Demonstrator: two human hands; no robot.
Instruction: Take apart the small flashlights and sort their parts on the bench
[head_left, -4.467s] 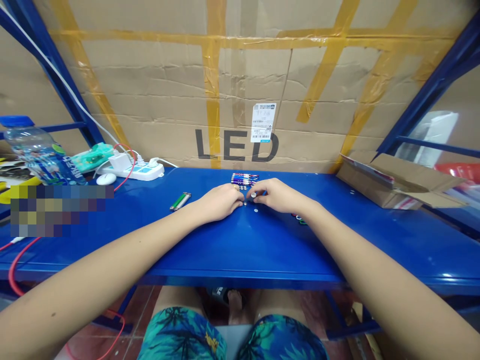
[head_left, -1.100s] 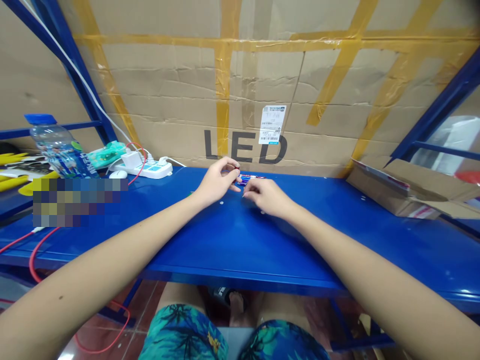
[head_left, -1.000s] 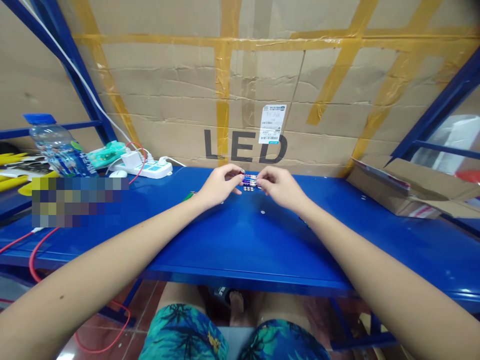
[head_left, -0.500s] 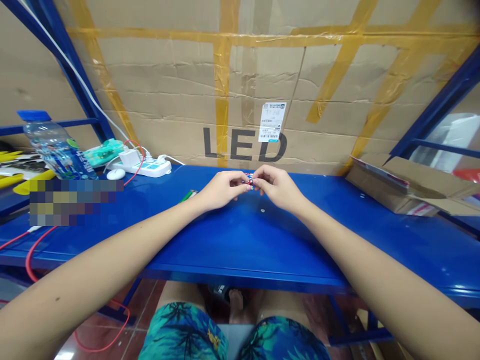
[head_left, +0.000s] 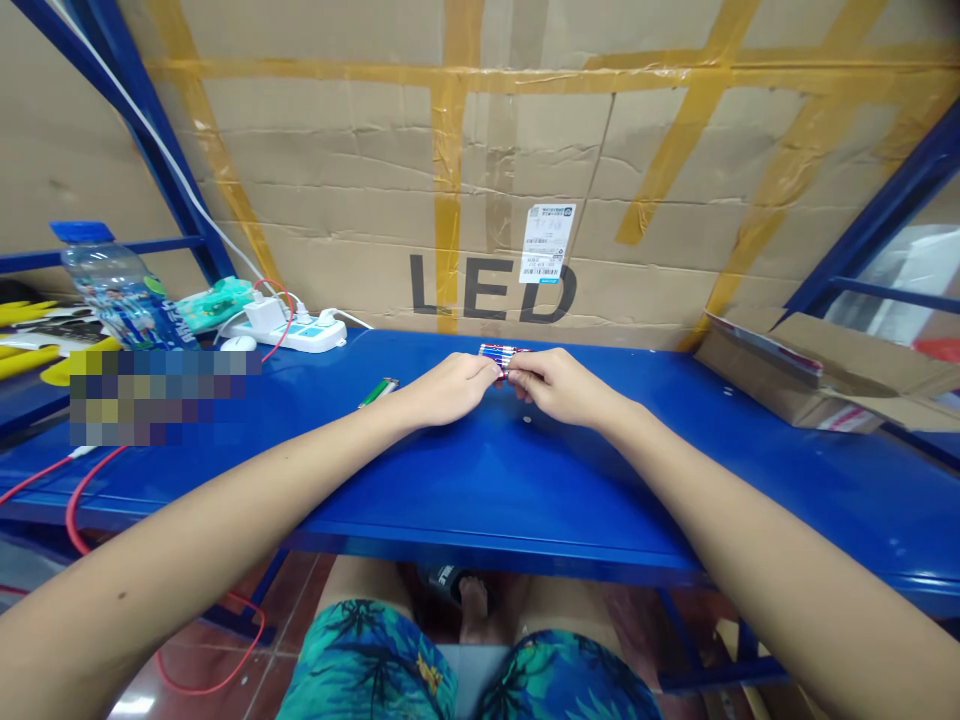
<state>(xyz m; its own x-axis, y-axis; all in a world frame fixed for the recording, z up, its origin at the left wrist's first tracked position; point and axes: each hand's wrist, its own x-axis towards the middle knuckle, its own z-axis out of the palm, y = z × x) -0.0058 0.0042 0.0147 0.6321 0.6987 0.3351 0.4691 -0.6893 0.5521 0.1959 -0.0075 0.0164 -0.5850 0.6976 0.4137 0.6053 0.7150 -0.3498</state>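
Note:
Side by side at the back of the blue table are my two hands, fingertips nearly meeting. Between and just beyond them lies a row of slim, shiny cylinders (head_left: 495, 351) banded in blue, silver and red, which look like batteries. My left hand (head_left: 454, 387) is closed, its thumb and finger pinching at the near edge of the row. My right hand (head_left: 559, 387) is closed too, pinching at the row's right side; its curled fingers hide part of it. Beside my left forearm rests a slim green object (head_left: 379, 392) with a metallic end.
A large taped cardboard box (head_left: 337, 200) stands behind the blue table (head_left: 480, 480). Leftward are a white power strip (head_left: 315, 333), a blue-capped bottle (head_left: 124, 290) and red cables (head_left: 79, 500). An open carton (head_left: 795, 375) sits at the right. A small white disc (head_left: 527, 420) lies near my right hand.
Both hands have lowered and turned more palm-down, uncovering more of the battery-like row beyond the fingers. The view has shifted slightly.

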